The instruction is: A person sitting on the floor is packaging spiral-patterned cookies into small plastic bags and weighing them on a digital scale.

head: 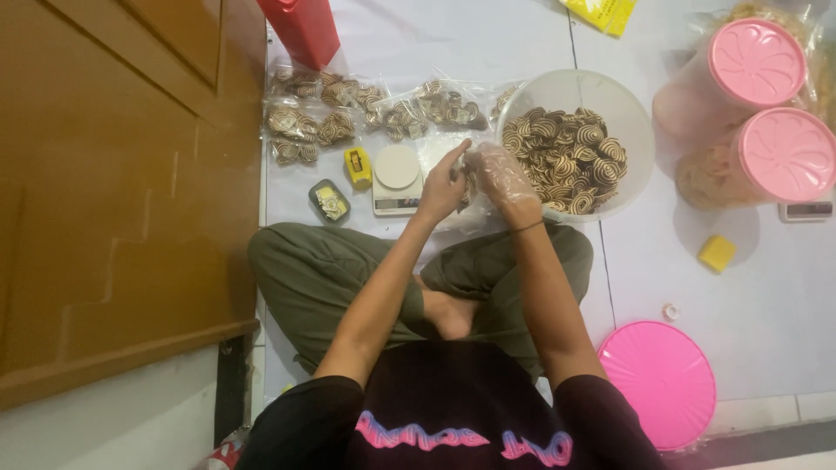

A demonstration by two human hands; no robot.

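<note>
Filling a small clear bag (470, 187) with swirl-patterned cookies beside the scale (397, 179), judging by how my hands meet.

Seated cross-legged on the white floor mat (697, 287), I have both forearms reaching forward and meeting just at the near-left rim of the big clear bowl (627, 113) of cookies (566, 157). Left hand (442, 187) pinches the bag's mouth, forefinger raised, its grip closed on the plastic. Right hand (505, 178), in a thin clear glove, is curled against the bag; whether its grip has a cookie I cannot tell. Next, I judge, the bag goes onto the scale, which calls for keeping its mouth up. Filled bags (348, 113) lie along the mat's far-left edge.
</note>
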